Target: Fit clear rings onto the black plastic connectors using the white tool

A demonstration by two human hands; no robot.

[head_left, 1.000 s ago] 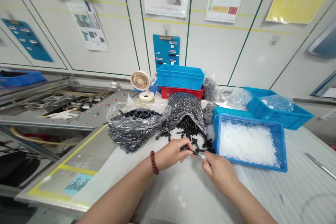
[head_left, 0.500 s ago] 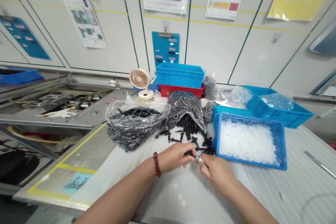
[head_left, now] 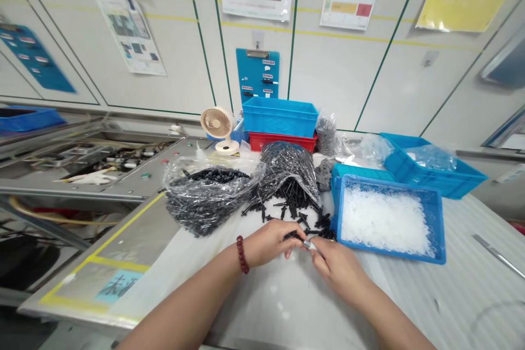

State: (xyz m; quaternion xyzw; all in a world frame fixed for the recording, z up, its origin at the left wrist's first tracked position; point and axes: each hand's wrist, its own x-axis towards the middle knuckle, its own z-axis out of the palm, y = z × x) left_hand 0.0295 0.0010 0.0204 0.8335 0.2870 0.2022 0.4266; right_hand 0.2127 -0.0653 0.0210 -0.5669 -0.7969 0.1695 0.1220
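My left hand [head_left: 275, 241], with a red bead bracelet at its wrist, is closed on a small black part [head_left: 294, 235]. My right hand [head_left: 337, 263] grips a small white and metallic tool [head_left: 310, 245], whose tip meets the black part between the hands. Just behind them, loose black parts [head_left: 302, 220] spill from the mouth of a clear bag [head_left: 287, 161]. A second open bag of black parts [head_left: 207, 199] lies to the left. At the right, a tilted blue tray [head_left: 441, 229] holds many small white rings [head_left: 385, 219].
Behind the bags are a beige fan [head_left: 217, 123] and a blue crate [head_left: 281, 117] on a red crate [head_left: 283, 142]. Another blue crate [head_left: 459, 178] holds plastic wrap at the back right. A metal strip [head_left: 498, 256] lies on the right of the table [head_left: 459, 295].
The view has shifted very slightly. Both hands stay together, and the tool's metallic tip shows a little more beside the black part.
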